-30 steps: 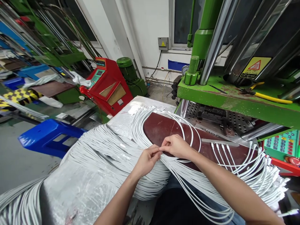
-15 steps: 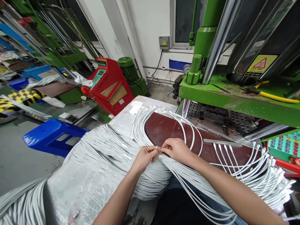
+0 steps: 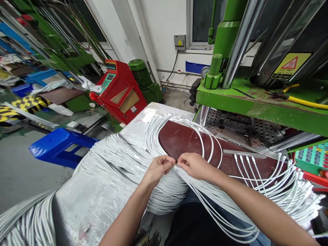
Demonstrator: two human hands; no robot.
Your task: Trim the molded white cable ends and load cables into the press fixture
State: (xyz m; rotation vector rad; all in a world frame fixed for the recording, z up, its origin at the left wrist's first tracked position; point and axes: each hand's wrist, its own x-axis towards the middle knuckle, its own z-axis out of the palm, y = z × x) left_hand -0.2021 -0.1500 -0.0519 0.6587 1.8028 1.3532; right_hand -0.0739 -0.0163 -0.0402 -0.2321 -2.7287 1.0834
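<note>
A thick bundle of white cables (image 3: 123,160) lies across the plastic-covered table (image 3: 84,201) and droops over its near edge. My left hand (image 3: 161,168) is closed in a pinch above the bundle; whatever sits between its fingertips is too small to make out. Close beside it, my right hand (image 3: 192,164) is also closed, fingertips curled against the left ones, its grip hidden. Below my right forearm, white cables fan out to the right and end in white connectors (image 3: 304,194). Several cable ends rest at a metal strip (image 3: 244,154) on the dark red board (image 3: 176,135).
A green press (image 3: 256,106) stands at the right, with yellow-handled pliers (image 3: 304,100) on its ledge. A red control cabinet (image 3: 121,92) and a blue stool (image 3: 61,145) stand left of the table. More cables (image 3: 28,218) hang at the lower left.
Both hands stay together over the cable bundle, and their fingertips have drawn slightly apart. The whole view has shifted a little.
</note>
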